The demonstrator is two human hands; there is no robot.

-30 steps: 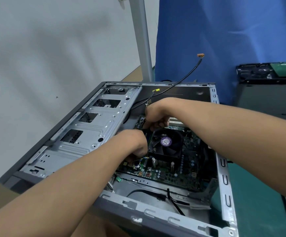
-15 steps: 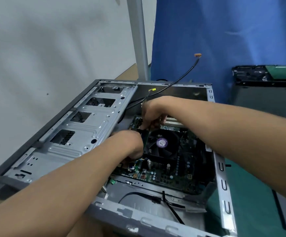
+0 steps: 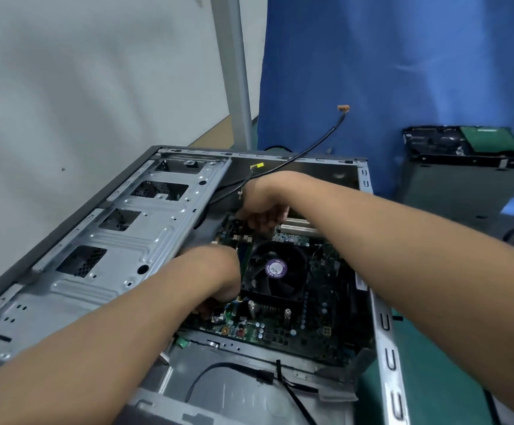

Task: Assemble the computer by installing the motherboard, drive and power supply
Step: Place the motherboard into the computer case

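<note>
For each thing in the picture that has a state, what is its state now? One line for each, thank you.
Case: lying on its side, panel off, open.
Motherboard: inside the case.
Fan: on the motherboard, not spinning.
Black cable: loose, its connector in the air, unplugged.
Drive: outside the case, not installed.
Left hand: fingers down on the motherboard's edge.
Right hand: fingers curled at the motherboard's far end.

1. The left hand (image 3: 216, 277) curled over the motherboard (image 3: 317, 302) edge, and its fingertips were hidden, so its grip could not be told.
2. The right hand (image 3: 262, 207) covered whatever its fingers pinched.
3. The case (image 3: 102, 259) ran off the bottom edge.
4. The fan label (image 3: 275, 267) was too blurred to read.
</note>
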